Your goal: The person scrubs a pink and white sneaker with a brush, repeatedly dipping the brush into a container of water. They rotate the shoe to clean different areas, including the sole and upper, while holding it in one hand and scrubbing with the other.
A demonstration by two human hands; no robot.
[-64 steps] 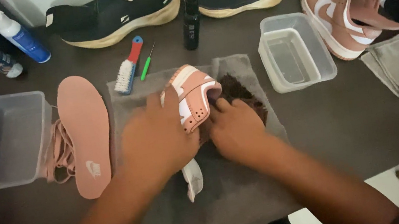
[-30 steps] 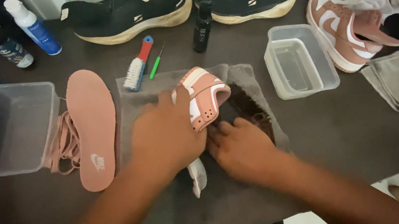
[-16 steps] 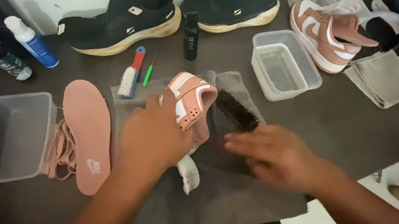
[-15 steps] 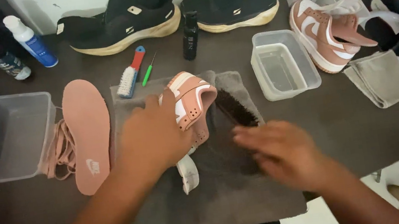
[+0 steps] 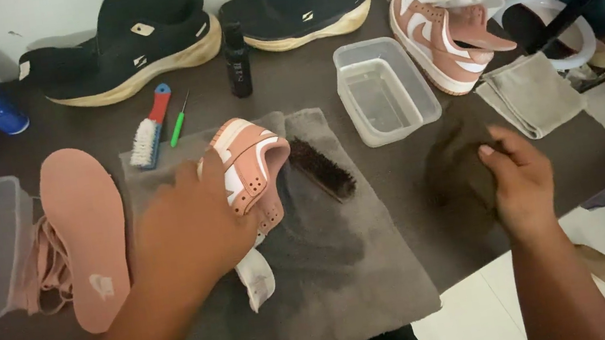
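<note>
Left hand (image 5: 189,229): fingers wrapped around the pink sneaker (image 5: 251,169), which lies on the grey towel (image 5: 332,268). Right hand (image 5: 521,182): fingers loosely curled, empty, over the dark surface (image 5: 414,178) right of the towel. Dark brush (image 5: 322,169) just beside the sneaker.

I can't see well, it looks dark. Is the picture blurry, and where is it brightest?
Head view: dim overall, the dark table swallows detail; brightest is the white floor at lower right. The right hand is smeared by motion, with a blurry dark patch beside it; the left hand on the pink sneaker is soft too.
</note>
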